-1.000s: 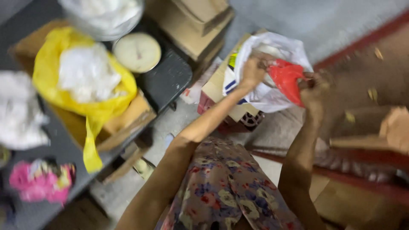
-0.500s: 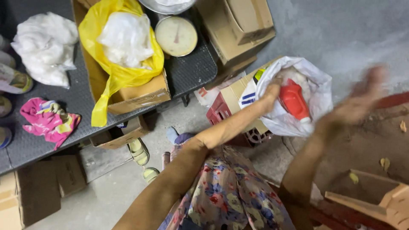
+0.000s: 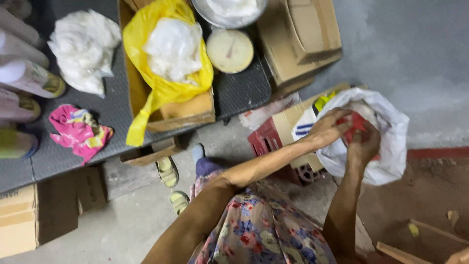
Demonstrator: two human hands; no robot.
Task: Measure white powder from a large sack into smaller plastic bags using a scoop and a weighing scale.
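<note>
My left hand (image 3: 328,129) grips the rim of a white plastic bag (image 3: 386,142) that rests on a cardboard box (image 3: 288,122). My right hand (image 3: 362,144) is closed around a red packet (image 3: 355,123) at the bag's mouth, right beside my left hand. Both forearms reach forward over my flowered dress (image 3: 264,230).
A red crate (image 3: 267,143) sits under the box. A dark table (image 3: 112,112) carries a carton with a yellow bag (image 3: 161,83), a round dial scale (image 3: 229,50), white bags, a pink cloth (image 3: 78,131) and rolls. More cartons stand at the top right and bottom left. My sandalled feet (image 3: 172,183) stand on grey floor.
My right hand has come back from the right side and closed on the red packet in the bag. My left hand stays on the bag's rim.
</note>
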